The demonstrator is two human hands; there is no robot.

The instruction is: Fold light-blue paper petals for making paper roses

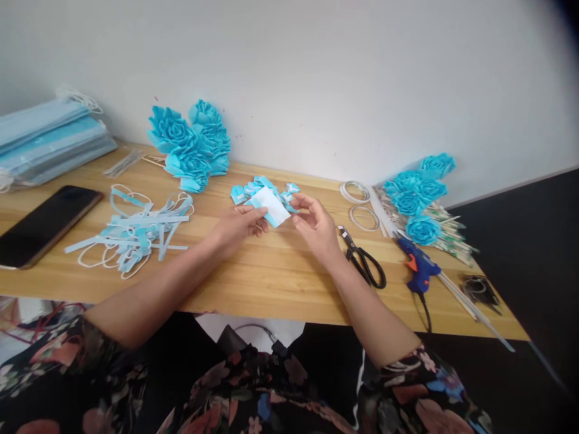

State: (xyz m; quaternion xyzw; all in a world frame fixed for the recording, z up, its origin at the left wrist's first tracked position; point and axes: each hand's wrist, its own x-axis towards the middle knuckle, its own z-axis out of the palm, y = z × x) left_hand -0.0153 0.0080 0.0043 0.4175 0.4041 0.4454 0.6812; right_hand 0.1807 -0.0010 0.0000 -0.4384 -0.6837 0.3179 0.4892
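Observation:
My left hand [242, 222] pinches a piece of white and light-blue mask fabric [274, 207] at its left side, thumb on top. Just beyond the fabric's right corner is my right hand [315, 224], its thumb and forefinger apart with nothing visible between them. Behind the piece lie several small folded blue pieces [260, 182], partly covered by it. To the left, a tangle of cut mask strips and ear loops [136, 229] rests on the wooden table [271, 277]. Black-handled scissors [362, 258] lie to the right of my right hand.
Blue fabric roses [194, 144] stand at the back left, more roses [418, 190] at the right. Stacked masks [49, 141] and a phone [47, 223] are far left. Tape rolls [355, 192], a blue glue gun [418, 265] and glue sticks [470, 307] lie right.

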